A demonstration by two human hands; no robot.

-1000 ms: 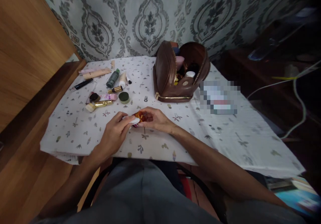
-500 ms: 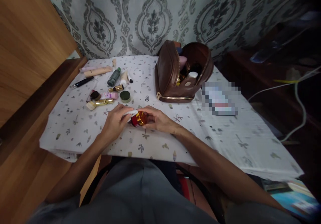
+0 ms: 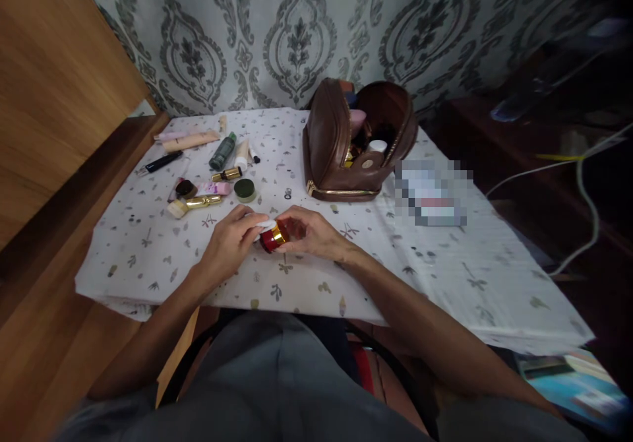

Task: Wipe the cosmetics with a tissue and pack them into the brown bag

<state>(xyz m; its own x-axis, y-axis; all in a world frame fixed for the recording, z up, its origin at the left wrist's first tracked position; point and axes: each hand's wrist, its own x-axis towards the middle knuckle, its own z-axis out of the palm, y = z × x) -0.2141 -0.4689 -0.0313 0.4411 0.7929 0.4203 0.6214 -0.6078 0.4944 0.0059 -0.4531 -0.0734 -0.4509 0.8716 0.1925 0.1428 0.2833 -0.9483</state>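
Observation:
Near the table's front edge, my right hand [image 3: 316,234] is closed around a small red jar [image 3: 270,239] with a shiny gold band, its fingers at the right end. My left hand [image 3: 231,236] pinches a folded white pad or cloth [image 3: 268,225] and presses it against the jar's upper left side. Just beyond my left hand are a dark green round tin [image 3: 244,190], a gold-handled makeup brush [image 3: 204,201] and a pink tube [image 3: 217,188]. Part of the jar is covered by my fingers and the white pad.
An open brown leather cosmetic bag [image 3: 329,145] stands at the back, with several items inside. A green bottle [image 3: 223,152], a beige tube [image 3: 190,141] and a black slim item [image 3: 163,161] lie at the back left. A blurred-out flat object [image 3: 430,194] lies right of the bag.
The red jar has turned a little in my right hand, showing more of its red side. My left hand keeps the white pad on it. The view has shifted slightly.

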